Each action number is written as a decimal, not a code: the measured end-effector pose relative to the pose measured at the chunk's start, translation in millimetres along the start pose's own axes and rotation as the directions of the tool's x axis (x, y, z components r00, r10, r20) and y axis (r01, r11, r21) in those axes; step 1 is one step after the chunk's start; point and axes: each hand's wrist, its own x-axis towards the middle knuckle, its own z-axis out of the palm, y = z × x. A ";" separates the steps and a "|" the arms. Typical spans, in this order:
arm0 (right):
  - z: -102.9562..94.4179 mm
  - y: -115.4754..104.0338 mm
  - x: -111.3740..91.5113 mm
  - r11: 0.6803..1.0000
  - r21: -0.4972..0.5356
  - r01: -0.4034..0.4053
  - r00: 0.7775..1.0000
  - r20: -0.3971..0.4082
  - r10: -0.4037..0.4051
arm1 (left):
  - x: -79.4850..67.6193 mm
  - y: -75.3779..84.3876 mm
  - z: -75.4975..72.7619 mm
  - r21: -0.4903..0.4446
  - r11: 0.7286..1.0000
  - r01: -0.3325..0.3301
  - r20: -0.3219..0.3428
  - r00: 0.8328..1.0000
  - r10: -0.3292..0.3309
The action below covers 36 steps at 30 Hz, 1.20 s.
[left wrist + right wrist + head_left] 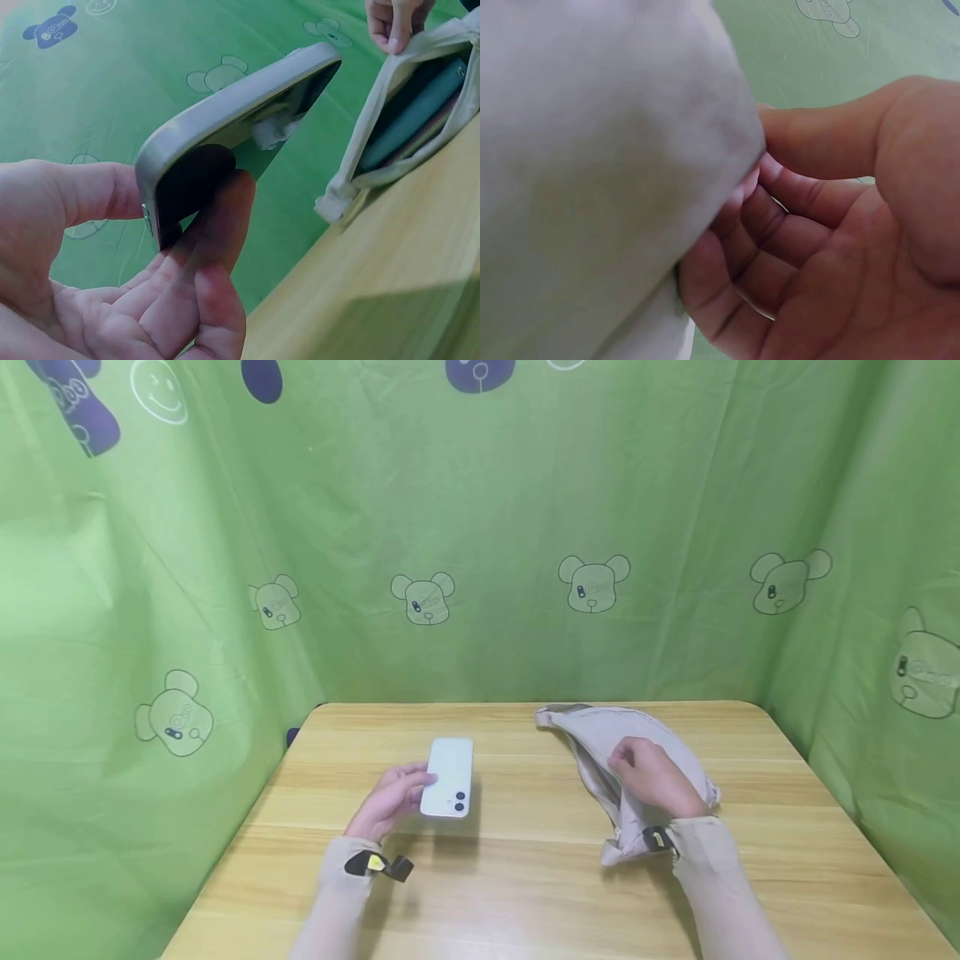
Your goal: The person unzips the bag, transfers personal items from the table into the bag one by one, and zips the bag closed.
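Note:
My left hand [393, 795] pinches a white smartphone [450, 777] between thumb and fingers above the table, its camera side up in the head view. The left wrist view shows the phone's dark, glossy screen [195, 187] underneath. To the right lies a pale grey crescent-shaped fabric bag [637, 727], and my right hand [656, 774] pinches the edge of its opening. The mouth of the bag gapes toward the phone. Inside it, a dark teal item [420, 105] and a zipper show in the left wrist view. Close up in the right wrist view, thumb and fingers grip the cloth [630, 150].
A wooden table [510, 893] lies under both hands. Green curtains [495, 510] with printed bear heads enclose its back and sides. Dark straps with small devices are on both wrists, over light sleeves [723, 868].

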 end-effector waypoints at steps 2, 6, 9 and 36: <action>-0.1 -0.2 0.2 1.000 -0.002 0.000 1.000 -0.001 0.000 | 2.4 3.0 3.8 -0.016 1.000 -0.002 -0.002 1.000 0.002; -0.5 -1.1 0.2 1.000 -0.002 -0.001 1.000 -0.002 0.001 | 6.0 9.5 11.5 -0.026 1.000 -0.010 -0.003 1.000 0.010; -0.8 -1.9 -0.3 1.000 -0.001 -0.005 1.000 0.005 0.005 | 8.0 13.6 16.6 -0.025 1.000 -0.014 -0.003 1.000 0.014; 0.7 -2.3 -1.3 1.000 -0.008 -0.002 1.000 0.005 0.003 | 32.7 22.8 59.6 -0.096 0.995 -0.033 0.006 0.999 0.034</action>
